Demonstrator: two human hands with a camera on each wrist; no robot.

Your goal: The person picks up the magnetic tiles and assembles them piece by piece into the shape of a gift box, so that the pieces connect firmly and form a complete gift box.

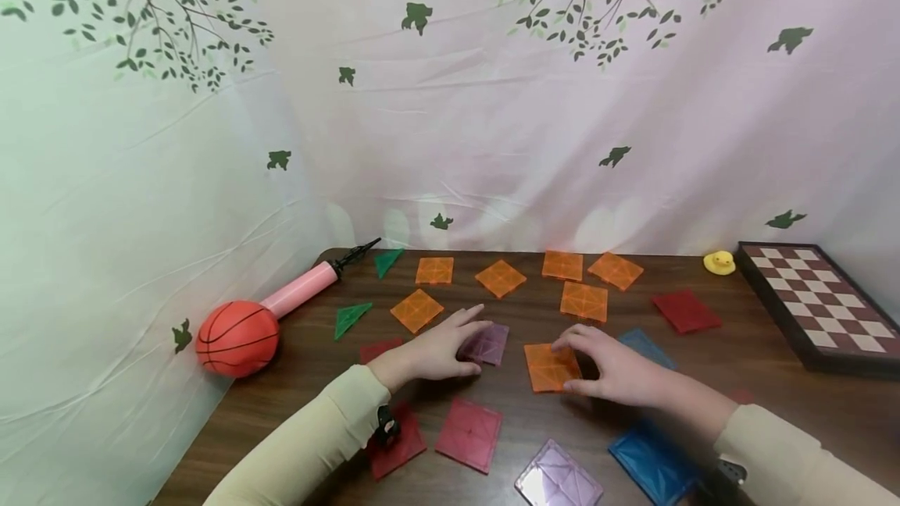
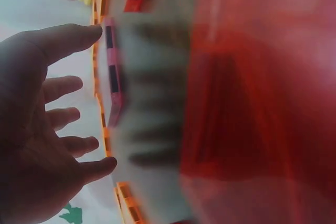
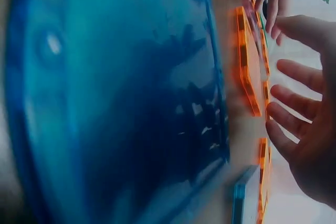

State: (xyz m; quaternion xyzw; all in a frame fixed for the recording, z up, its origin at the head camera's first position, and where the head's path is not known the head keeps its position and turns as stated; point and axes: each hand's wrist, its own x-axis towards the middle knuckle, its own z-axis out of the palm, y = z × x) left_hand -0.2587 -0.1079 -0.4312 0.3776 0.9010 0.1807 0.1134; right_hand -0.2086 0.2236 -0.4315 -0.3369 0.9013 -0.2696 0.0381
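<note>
My left hand [image 1: 437, 347] hovers with spread fingers over a purple square tile [image 1: 494, 343], partly covering it. In the left wrist view, a gap shows between the fingers and the table. Over the right side of an orange square tile [image 1: 541, 369] is my right hand [image 1: 615, 365]. Its fingers are loosely extended and apart, with nothing held between them in the right wrist view. Several other orange tiles [image 1: 583, 301] lie flat beyond both hands. Under the left forearm is a red tile [image 1: 401, 451], and a blue tile [image 1: 650, 459] lies by the right forearm.
Nearer me lie a pinkish-red tile [image 1: 469, 434] and a light purple tile [image 1: 558, 479]. Green triangles [image 1: 350, 320], a toy basketball [image 1: 237, 339] and a pink pump [image 1: 302, 290] are at left. A checkerboard [image 1: 819, 295], rubber duck [image 1: 719, 262] and dark red tile [image 1: 687, 311] are at right.
</note>
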